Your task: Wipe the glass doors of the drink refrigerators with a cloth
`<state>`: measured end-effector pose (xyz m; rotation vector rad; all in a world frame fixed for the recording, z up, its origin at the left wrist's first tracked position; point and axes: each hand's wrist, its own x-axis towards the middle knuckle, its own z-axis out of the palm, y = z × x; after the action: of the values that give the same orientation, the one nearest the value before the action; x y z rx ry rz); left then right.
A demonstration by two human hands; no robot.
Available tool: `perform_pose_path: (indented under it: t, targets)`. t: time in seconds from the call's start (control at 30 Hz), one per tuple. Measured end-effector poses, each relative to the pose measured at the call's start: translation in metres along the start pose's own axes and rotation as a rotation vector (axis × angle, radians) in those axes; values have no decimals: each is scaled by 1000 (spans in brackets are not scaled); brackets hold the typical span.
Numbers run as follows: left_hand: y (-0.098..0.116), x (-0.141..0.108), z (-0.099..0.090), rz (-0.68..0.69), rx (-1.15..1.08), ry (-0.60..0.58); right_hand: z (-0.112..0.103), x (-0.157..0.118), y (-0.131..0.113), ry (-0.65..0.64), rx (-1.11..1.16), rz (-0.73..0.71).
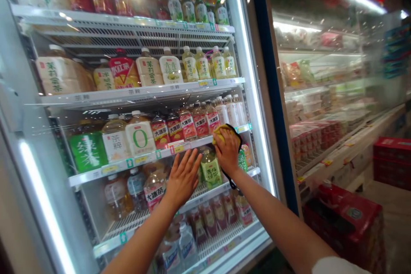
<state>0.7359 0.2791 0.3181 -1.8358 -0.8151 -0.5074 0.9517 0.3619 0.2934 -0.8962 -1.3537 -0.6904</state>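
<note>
A tall drinks cooler with a glass door stands in front of me, its shelf edge (pixel 144 160) visible through the glass. My left hand (pixel 183 175) lies flat on the glass with fingers spread, holding nothing. Up and to its right, my right hand (pixel 227 147) presses a yellow cloth with a dark edge (pixel 236 130) against the glass. A dark loop hangs from the cloth below my right wrist. Behind my hands are a green-labelled bottle (pixel 211 171) and a large pink-labelled bottle (pixel 156 189).
Bright light strips (pixel 253 77) run along the cooler's sides, next to a dark blue frame edge (pixel 278 94). On the right, an open chilled display (pixel 340 145) holds packaged goods. Red boxes (pixel 346 227) stand on the floor at lower right.
</note>
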Motion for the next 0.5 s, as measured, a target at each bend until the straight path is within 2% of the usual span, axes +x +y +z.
perform_pose_path:
  t: [0.1, 0.17, 0.2, 0.3, 0.37, 0.43, 0.5]
  targets:
    - [-2, -8, -1, -7, 0, -5, -13, -39, -4, -112, 80, -222]
    - [-5, -15, -2, -7, -1, -8, -22, -53, 8, -137, 147, -255]
    - [-7, -18, -3, -6, -1, -8, -25, -51, 15, -120, 167, -212]
    - [-15, -28, -7, -9, -4, -8, -22, -18, 21, -7, 155, 17]
    - [-21, -32, -11, -23, -5, -6, -11, 12, 7, 40, 135, 112]
    - [-26, -36, -16, -37, -6, -1, 0, 29, -18, 30, 129, 116]
    - [-30, -40, -19, -45, -7, 1, 4, 23, -43, -30, 124, 46]
